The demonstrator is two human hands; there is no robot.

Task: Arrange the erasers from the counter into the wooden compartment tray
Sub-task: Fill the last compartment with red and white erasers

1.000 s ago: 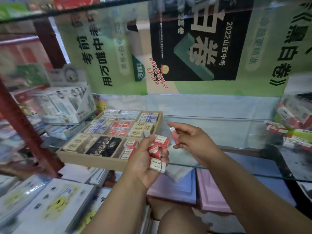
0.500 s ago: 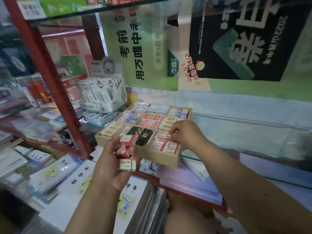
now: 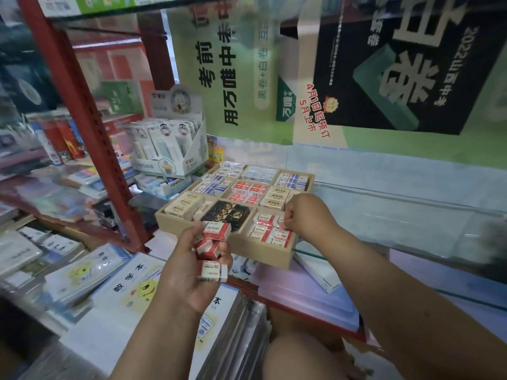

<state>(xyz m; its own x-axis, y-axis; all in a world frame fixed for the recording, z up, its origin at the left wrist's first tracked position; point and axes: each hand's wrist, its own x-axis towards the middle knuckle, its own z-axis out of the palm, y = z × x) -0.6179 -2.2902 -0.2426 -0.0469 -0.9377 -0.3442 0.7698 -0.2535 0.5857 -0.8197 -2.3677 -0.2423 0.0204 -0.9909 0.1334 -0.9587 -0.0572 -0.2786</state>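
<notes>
Left hand [image 3: 189, 272] gripping "2B" erasers [image 3: 212, 252], wooden tray [image 3: 258, 252]

Glass counter [image 3: 411, 215]: wooden tray [image 3: 260, 249] on it, apparently.

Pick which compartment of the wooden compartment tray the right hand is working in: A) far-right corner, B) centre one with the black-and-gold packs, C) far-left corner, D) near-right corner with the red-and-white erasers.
D: the right hand sits curled over the red-and-white erasers in the near-right corner of the wooden compartment tray, while the left hand holds a stack of red-and-white erasers short of the tray.
</notes>
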